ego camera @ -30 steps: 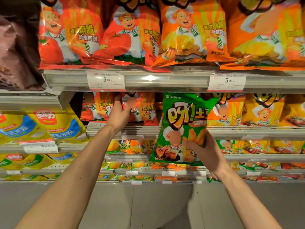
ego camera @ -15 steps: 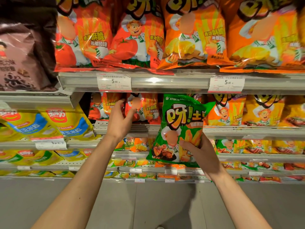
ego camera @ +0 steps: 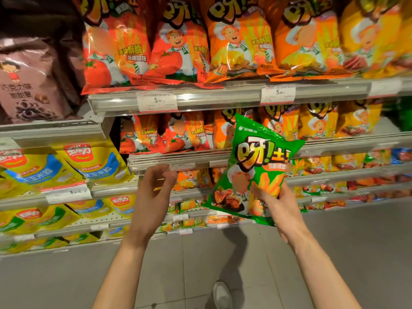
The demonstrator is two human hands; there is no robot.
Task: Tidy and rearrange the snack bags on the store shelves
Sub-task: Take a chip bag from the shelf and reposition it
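The left hand has let go of the red bags and hangs loose. The right hand grips the green bag, not shelved yet.

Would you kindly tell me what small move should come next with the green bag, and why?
Probably carry the green bag right, toward the green packs at the shelf's far end. The right hand grips it before orange bags, where it mismatches; the left hand is free.
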